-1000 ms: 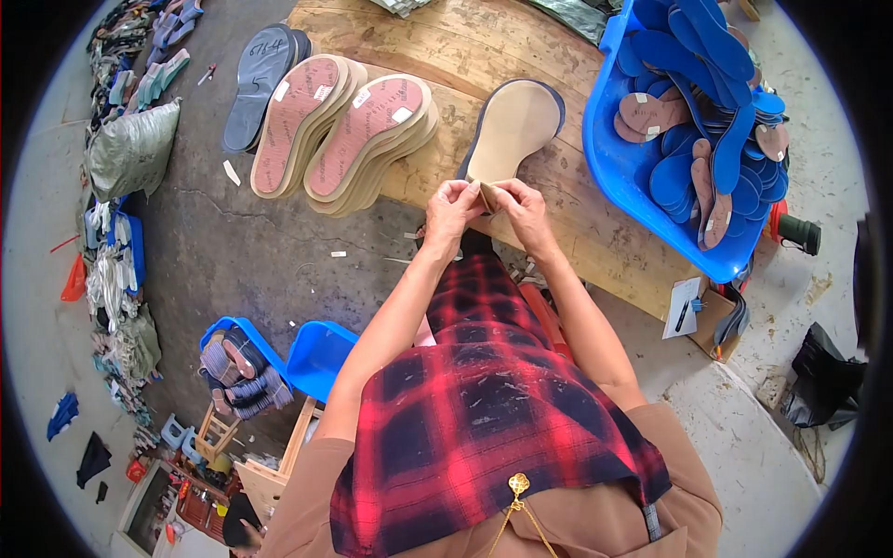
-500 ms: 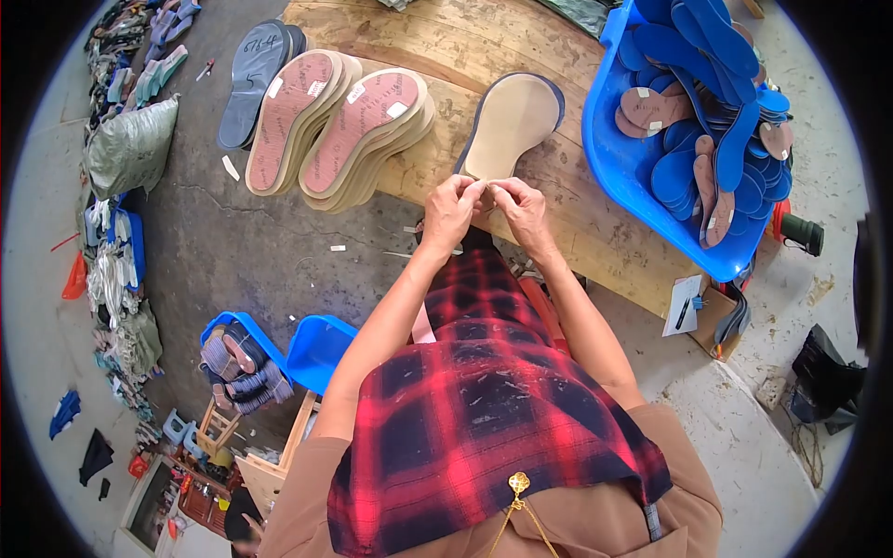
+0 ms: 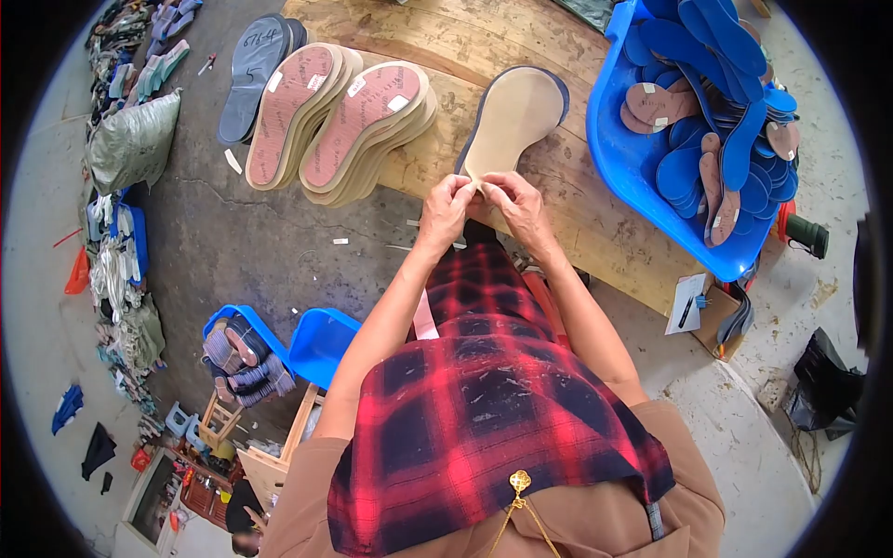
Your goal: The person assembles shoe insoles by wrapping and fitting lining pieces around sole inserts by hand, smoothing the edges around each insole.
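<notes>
A beige insole (image 3: 516, 121) lies on a slightly larger dark sole (image 3: 565, 104), whose dark rim shows round the wide far end. My left hand (image 3: 444, 212) pinches the insole's narrow near end at the table edge. Close beside it, my right hand (image 3: 523, 209) has thumb and fingers pressed together on the same end. The fingers partly hide that tip. To the left stand two stacks of beige insoles with pink printed tops, the outer stack (image 3: 293, 107) and the inner stack (image 3: 365, 121). Dark grey soles (image 3: 251, 79) with handwriting lie beyond them.
The wooden table (image 3: 419, 42) carries a blue tub (image 3: 609, 153) at right, heaped with blue and pink insoles. Below it are a paper with a pen (image 3: 686, 305) and a cardboard box (image 3: 721, 325). A blue chair-like container (image 3: 321, 346) stands on the floor at left.
The view has shifted slightly. Both hands stay at the insole's near end, their fingers a little differently placed, and the insole's tip now shows between them.
</notes>
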Motion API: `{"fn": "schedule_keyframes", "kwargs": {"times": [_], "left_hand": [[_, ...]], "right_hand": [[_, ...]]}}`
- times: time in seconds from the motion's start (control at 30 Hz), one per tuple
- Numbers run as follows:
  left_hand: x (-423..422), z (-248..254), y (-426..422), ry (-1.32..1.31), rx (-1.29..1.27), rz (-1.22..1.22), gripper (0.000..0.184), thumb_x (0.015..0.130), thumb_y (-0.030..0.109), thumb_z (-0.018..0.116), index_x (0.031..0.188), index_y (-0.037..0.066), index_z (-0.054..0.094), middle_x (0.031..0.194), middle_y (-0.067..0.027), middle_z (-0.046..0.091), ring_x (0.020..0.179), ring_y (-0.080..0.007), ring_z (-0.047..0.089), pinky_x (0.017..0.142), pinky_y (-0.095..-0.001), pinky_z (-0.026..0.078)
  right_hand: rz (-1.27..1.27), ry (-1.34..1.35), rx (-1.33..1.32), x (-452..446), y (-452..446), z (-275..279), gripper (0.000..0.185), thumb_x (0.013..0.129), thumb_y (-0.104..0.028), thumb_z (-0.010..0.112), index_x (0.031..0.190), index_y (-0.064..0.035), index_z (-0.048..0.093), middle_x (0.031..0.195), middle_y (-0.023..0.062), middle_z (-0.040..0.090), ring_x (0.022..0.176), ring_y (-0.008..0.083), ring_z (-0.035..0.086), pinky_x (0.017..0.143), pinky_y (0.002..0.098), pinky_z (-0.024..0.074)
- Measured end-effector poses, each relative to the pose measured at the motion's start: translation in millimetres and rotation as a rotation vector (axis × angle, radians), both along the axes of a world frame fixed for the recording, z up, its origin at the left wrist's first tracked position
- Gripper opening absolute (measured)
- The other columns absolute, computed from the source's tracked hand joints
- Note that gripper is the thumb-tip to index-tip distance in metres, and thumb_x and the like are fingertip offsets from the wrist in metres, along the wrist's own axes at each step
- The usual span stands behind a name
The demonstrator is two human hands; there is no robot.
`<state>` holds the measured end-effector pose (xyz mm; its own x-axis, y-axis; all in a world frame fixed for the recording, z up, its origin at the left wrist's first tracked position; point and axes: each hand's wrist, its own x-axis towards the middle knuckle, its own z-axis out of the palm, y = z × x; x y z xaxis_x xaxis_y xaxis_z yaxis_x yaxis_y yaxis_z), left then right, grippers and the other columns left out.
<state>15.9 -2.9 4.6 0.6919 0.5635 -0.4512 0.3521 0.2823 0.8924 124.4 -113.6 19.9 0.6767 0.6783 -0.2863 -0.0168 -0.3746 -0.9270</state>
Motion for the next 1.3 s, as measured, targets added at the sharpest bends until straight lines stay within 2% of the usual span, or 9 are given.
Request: {"fn": "schedule_keyframes", "kwargs": {"times": [0.17, 0.37, 0.47, 0.57, 0.77, 0.93, 1.13, 1.23, 1.3], "left_hand": [[10, -4, -7, -0.059, 0.171, 0.018, 0.019, 0.095, 0.019, 0.055, 0.095, 0.001, 0.06, 0.078, -0.0046, 0.063, 0.071, -0.0124, 0.059, 0.066, -0.0282, 0.048], [6, -29, -9, -0.09, 0.071, 0.077, 0.02, 0.096, 0.021, 0.054, 0.094, 0.001, 0.055, 0.08, -0.005, 0.061, 0.074, -0.0121, 0.056, 0.067, -0.0304, 0.047], [8, -11, -7, -0.093, -0.152, 0.212, 0.022, 0.095, 0.024, 0.057, 0.094, 0.002, 0.055, 0.08, -0.0064, 0.059, 0.075, -0.016, 0.058, 0.067, -0.0343, 0.047], [12, 28, -6, 0.112, 0.553, 0.209, 0.022, 0.092, 0.025, 0.06, 0.093, 0.004, 0.057, 0.081, -0.0091, 0.058, 0.074, -0.0244, 0.06, 0.067, -0.0378, 0.048], [9, 29, -8, 0.049, 0.843, -0.232, 0.012, 0.087, 0.018, 0.062, 0.093, 0.008, 0.059, 0.087, -0.0125, 0.058, 0.079, -0.034, 0.06, 0.069, -0.0435, 0.049], [-10, 0, -5, 0.115, 0.711, -0.162, 0.016, 0.082, 0.014, 0.064, 0.097, 0.008, 0.06, 0.085, -0.0132, 0.059, 0.078, -0.036, 0.062, 0.069, -0.0454, 0.049], [1, 38, -8, 0.206, 0.773, -0.205, 0.013, 0.089, 0.014, 0.059, 0.098, 0.005, 0.063, 0.085, -0.0103, 0.067, 0.069, -0.0221, 0.064, 0.064, -0.0324, 0.051], [17, 29, -7, 0.026, -0.147, 0.034, 0.019, 0.092, 0.017, 0.058, 0.096, 0.001, 0.066, 0.08, -0.0068, 0.068, 0.067, -0.0157, 0.065, 0.058, -0.0295, 0.053], [19, 25, -5, 0.019, -0.15, 0.014, 0.023, 0.095, 0.017, 0.055, 0.098, -0.003, 0.065, 0.08, -0.0049, 0.068, 0.066, -0.0086, 0.063, 0.059, -0.0238, 0.053]], "right_hand": [[0.056, -0.122, -0.022, 7, 2, 3, 0.018, 0.087, -0.013, 0.061, 0.094, 0.0018, 0.068, 0.08, 0.0099, 0.066, 0.074, 0.0183, 0.064, 0.07, 0.0294, 0.0506], [0.06, -0.052, -0.07, 8, -1, 0, 0.017, 0.091, -0.013, 0.059, 0.095, 0.0024, 0.066, 0.078, 0.0018, 0.064, 0.074, 0.0085, 0.059, 0.069, 0.0242, 0.0481], [-0.012, 0.087, -0.033, 10, -2, -11, 0.02, 0.087, -0.014, 0.061, 0.093, 0.0032, 0.067, 0.078, 0.0062, 0.067, 0.071, 0.0106, 0.06, 0.067, 0.0274, 0.0491], [-0.099, 0.189, 0.007, 11, -5, -14, 0.018, 0.088, -0.013, 0.061, 0.092, 0.0035, 0.066, 0.077, 0.0038, 0.065, 0.071, 0.0089, 0.059, 0.067, 0.0274, 0.0488], [-0.123, -0.053, 0.01, -3, 0, -1, 0.013, 0.088, -0.011, 0.059, 0.088, 0.0012, 0.064, 0.074, 0.0073, 0.063, 0.066, 0.0111, 0.057, 0.063, 0.0268, 0.0475], [-0.235, -0.116, 0.006, 12, -1, -1, 0.012, 0.088, -0.01, 0.058, 0.087, 0.001, 0.063, 0.071, 0.0053, 0.061, 0.064, 0.0106, 0.056, 0.061, 0.0272, 0.047], [-0.065, -0.123, -0.024, 25, -6, 14, 0.013, 0.088, -0.01, 0.06, 0.09, 0.0012, 0.065, 0.075, 0.0073, 0.064, 0.066, 0.0125, 0.059, 0.062, 0.0284, 0.0482], [0.013, -0.201, -0.005, 13, -3, 15, 0.013, 0.088, -0.01, 0.061, 0.091, 0.0016, 0.066, 0.082, 0.0107, 0.066, 0.069, 0.0175, 0.063, 0.063, 0.0303, 0.0496], [0.014, -0.225, -0.018, 7, -1, 14, 0.014, 0.087, -0.009, 0.06, 0.093, 0.0018, 0.066, 0.088, 0.0138, 0.067, 0.075, 0.0245, 0.066, 0.068, 0.0326, 0.0513]]}}
